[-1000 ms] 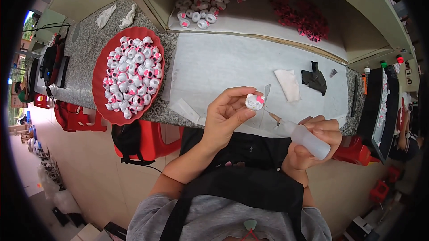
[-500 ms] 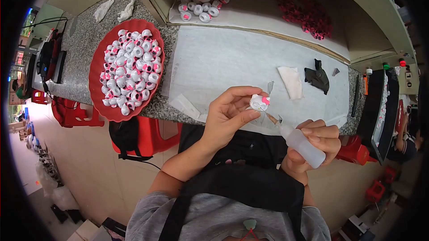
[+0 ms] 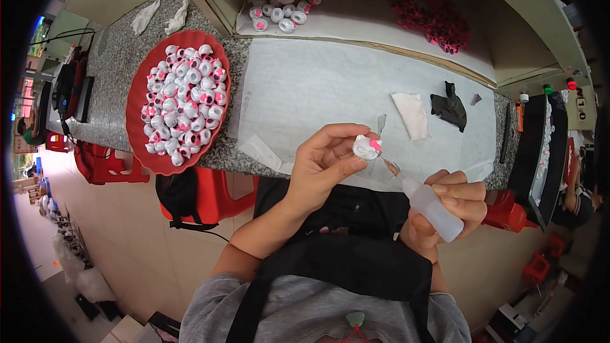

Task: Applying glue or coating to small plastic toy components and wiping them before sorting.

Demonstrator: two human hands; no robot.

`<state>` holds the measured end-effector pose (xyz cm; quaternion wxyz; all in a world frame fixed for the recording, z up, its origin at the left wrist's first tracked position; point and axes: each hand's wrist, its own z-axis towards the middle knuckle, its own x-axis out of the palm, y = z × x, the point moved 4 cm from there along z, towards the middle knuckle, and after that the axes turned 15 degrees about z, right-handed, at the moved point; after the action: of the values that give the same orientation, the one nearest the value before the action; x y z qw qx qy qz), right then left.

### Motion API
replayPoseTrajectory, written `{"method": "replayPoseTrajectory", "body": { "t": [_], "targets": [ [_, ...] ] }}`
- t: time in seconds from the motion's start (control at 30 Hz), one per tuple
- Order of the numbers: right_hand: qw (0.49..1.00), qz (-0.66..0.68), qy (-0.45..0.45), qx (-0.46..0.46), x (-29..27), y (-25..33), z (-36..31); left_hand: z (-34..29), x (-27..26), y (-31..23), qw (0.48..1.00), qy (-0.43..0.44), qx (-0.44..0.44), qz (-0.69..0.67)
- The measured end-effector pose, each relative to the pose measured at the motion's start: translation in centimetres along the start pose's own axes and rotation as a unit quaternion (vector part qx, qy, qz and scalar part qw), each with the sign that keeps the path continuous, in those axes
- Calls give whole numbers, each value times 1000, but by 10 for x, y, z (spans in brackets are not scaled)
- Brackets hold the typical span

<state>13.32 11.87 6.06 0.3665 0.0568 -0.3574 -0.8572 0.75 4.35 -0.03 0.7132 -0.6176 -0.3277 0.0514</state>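
Between the thumb and fingers of my left hand (image 3: 324, 165) is a small white cat-head figurine (image 3: 365, 148) with a pink bow. My right hand (image 3: 452, 206) is wrapped round a translucent white squeeze bottle (image 3: 433, 209), tilted so its thin tip points up and left at the figurine. The tip is very close to the figurine's right side; whether they touch I cannot tell. On the left, a red scalloped tray (image 3: 136, 133) is heaped with similar white and pink heads (image 3: 184, 98). White paper (image 3: 305, 89) covers the bench beyond my hands.
A folded white cloth (image 3: 410, 116) and a black cloth scrap (image 3: 449, 109) lie on the paper's right side. The shelf behind bears more white heads (image 3: 279, 9) and a pile of dark pink pieces (image 3: 438, 19). Below the bench's left part stands a red stool (image 3: 216, 197).
The figurine has turned slightly in my left fingers, so its front and bow face more toward me. My right hand and the bottle have shifted a little to the right.
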Motion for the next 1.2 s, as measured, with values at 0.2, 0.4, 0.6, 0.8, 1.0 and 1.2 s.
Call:
{"method": "replayPoseTrajectory", "body": {
  "t": [0.2,0.4,0.6,0.8,1.0,1.2],
  "targets": [
    [1000,13,1,2,1,0,0,0,2,0,1000,6,2,0],
    [1000,13,4,10,1,-1,-3,0,2,3,1000,17,2,3],
    [1000,10,5,14,2,0,-2,-1,3,2,1000,18,8,15],
    [1000,11,5,17,4,-2,-1,0,2,1,998,22,43,50],
    [999,-1,43,19,6,-2,0,0,2,-2,986,20,107,123],
    [1000,7,-3,20,2,-3,-6,0,0,-3,976,3,136,172]
  ]
}}
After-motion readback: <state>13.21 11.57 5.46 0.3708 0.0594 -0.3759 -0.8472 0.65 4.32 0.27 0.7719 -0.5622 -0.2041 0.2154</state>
